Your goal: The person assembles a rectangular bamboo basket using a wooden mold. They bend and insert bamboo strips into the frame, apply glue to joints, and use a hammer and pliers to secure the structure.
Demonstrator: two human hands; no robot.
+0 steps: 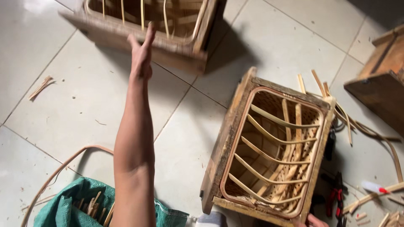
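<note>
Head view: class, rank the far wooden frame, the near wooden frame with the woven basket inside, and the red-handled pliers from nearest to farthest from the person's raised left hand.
From the left hand:
1. Far wooden frame, at the top; the fingertips reach its edge.
2. Near wooden frame, right of centre, basket inside.
3. Red-handled pliers, on the floor at lower right, beyond that frame.

Left hand [142,52] reaches the far box [168,46]; near box [235,126] lies right; sack [63,210] below.

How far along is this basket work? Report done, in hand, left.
Done: the basket in the near mould looks woven, rim and ribs fitted. In hand: left hand reaches the far mould; right hand at the near mould's corner. Left: bamboo strips lie unused.
</note>
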